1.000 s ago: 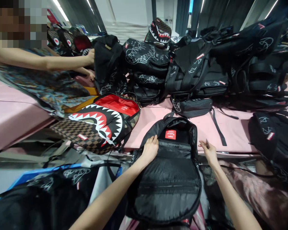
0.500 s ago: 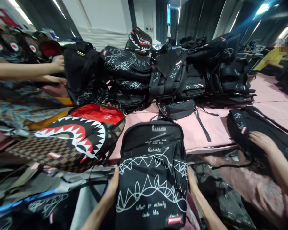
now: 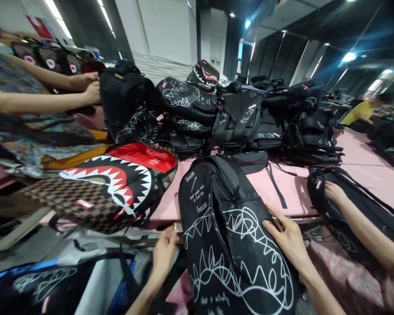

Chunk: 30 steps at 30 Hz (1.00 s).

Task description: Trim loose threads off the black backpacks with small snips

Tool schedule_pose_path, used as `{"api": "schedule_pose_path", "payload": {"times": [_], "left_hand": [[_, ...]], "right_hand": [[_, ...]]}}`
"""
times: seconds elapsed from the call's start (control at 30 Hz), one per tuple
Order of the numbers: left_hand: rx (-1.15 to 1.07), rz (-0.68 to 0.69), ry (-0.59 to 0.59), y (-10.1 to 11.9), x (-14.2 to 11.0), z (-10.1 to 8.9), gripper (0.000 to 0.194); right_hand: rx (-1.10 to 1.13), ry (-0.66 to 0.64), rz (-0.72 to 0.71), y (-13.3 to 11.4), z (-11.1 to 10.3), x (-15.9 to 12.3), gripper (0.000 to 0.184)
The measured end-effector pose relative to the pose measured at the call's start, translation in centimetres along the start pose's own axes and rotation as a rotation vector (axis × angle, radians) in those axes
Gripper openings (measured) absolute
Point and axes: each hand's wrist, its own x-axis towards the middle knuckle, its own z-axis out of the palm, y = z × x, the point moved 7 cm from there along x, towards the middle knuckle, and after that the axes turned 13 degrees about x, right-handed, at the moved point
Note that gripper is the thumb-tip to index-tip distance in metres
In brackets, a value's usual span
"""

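A black backpack (image 3: 213, 245) with white scribbled line drawings and lettering stands turned at an angle in front of me, its side pocket facing right. Against its right side rests my right hand (image 3: 289, 240), thumb and fingers gripping the edge; a small dark thing shows between the fingers, too unclear to name. My left hand (image 3: 165, 249) is closed in a pinch just left of the bag, a tiny gold-coloured thing (image 3: 175, 226) at its fingertips. Beyond it lies a brown checkered backpack (image 3: 98, 188) with a shark-mouth print and red lining showing.
Black backpacks (image 3: 187, 98) are piled along the back of the pink table (image 3: 292, 192). At left a co-worker's hands (image 3: 90, 89) hold a black backpack (image 3: 121, 105). Another person's hand (image 3: 335, 192) touches a black bag (image 3: 357, 197) at right. More black bags (image 3: 46, 284) lie low at left.
The open black backpack was closed over, showing its printed front, then turned so its side pocket faces right. My left hand has come off its side. Another person's hand has appeared at the right-hand bag.
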Motion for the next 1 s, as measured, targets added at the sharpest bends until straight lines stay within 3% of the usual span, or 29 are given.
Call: {"api": "schedule_pose_path", "payload": {"times": [0.03,0.07,0.13,0.2,0.3,0.4,0.47,0.53,0.63,0.77,0.87,0.93,1.0], "left_hand": [[-0.058,0.000,0.184,1.8,0.2,-3.5,0.042],[-0.086,0.104,0.293,4.7,0.1,-6.4,0.039],[-0.033,0.475,0.306,12.4,-1.0,-9.7,0.031],[0.134,0.721,0.205,19.1,-2.5,-10.3,0.026],[0.372,0.783,0.037,24.0,-3.2,-8.8,0.039],[0.384,0.786,-0.143,24.7,-2.7,-7.0,0.037],[0.262,0.796,-0.178,24.3,-2.2,-6.6,0.033],[0.118,0.770,-0.141,23.7,-2.0,-6.9,0.033],[-0.018,0.734,-0.015,23.2,-2.8,-7.7,0.029],[-0.044,0.836,0.148,24.6,-3.6,-9.6,0.027],[0.012,0.788,0.259,25.9,0.1,-12.4,0.028],[0.019,0.615,0.312,25.7,5.0,-14.6,0.024],[-0.015,0.318,0.289,23.5,10.3,-15.9,0.020]], "right_hand": [[0.000,0.008,-0.002,-0.1,0.3,-0.2,0.048],[-0.002,0.014,-0.005,-0.3,0.6,-0.3,0.048],[-0.021,0.017,-0.021,-1.0,1.2,-0.5,0.048],[-0.051,0.013,-0.055,-2.1,1.7,-0.9,0.047],[-0.096,0.028,-0.094,-2.8,1.9,-1.8,0.047],[-0.120,0.036,-0.095,-2.2,1.6,-2.4,0.047],[-0.131,0.006,-0.091,-1.8,1.4,-2.2,0.046],[-0.137,-0.012,-0.133,-2.4,1.4,-1.4,0.044],[-0.140,-0.061,-0.316,-5.1,2.2,0.1,0.042],[-0.132,-0.173,-0.442,-8.2,4.5,1.4,0.025],[-0.019,-0.199,-0.449,-9.4,5.2,1.6,0.015],[0.071,-0.256,-0.439,-9.5,5.5,1.4,0.013],[0.142,-0.320,-0.399,-8.6,5.5,1.2,0.016]]}}
